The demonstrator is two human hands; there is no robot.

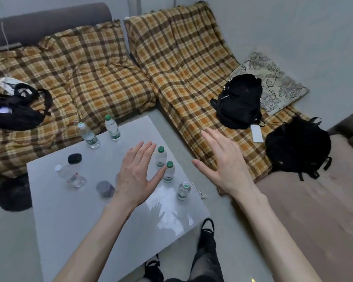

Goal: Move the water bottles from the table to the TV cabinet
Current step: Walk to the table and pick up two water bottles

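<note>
Several clear water bottles with green caps stand on a white table (73, 216). Two bottles (89, 136) (113, 128) are at the far edge. Two bottles (161, 157) (169, 172) stand in the middle right, and one (183, 190) is at the right edge. A white-capped bottle (64, 171) leans at the left. My left hand (137, 174) hovers flat above the table, fingers spread, its thumb close to a middle bottle. My right hand (222, 163) is raised with fingers apart, past the table's right edge. Neither holds anything. No TV cabinet is in view.
A small black case (74, 158), a clear glass (77, 181) and a dark jar (105, 188) also stand on the table. Plaid-covered sofas wrap the far side and right. Black bags (239, 100) (298, 145) (16, 110) lie on them. My legs are under the table's near corner.
</note>
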